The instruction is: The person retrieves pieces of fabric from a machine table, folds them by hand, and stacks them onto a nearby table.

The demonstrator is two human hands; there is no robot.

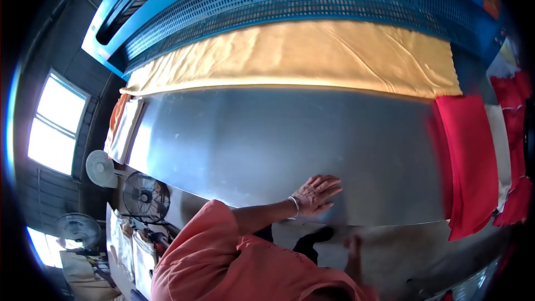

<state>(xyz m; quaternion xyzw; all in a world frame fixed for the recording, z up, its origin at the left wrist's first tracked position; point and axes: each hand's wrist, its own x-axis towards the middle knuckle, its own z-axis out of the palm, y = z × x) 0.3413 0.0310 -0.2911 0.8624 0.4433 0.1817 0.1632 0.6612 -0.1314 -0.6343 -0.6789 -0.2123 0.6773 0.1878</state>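
My left hand point(317, 194), with a bracelet at the wrist, is over the front part of a smooth grey metal table point(267, 145). Its fingers are stretched out and hold nothing; whether the palm touches the metal I cannot tell. My right hand point(353, 242) hangs below the table's front edge, smeared by motion, so its fingers do not show clearly. Along the far side of the table lies a wide yellow cloth point(290, 58), its back edge at a blue machine point(184, 8) with slotted grating.
Folded red cloth point(471, 161) drapes over the table's right end, with white cloth point(497, 145) and more red cloth beside it. Folded white cloth point(125, 128) lies at the left end. Several fans, one a black floor fan point(146, 195), stand to the left near a window point(57, 122).
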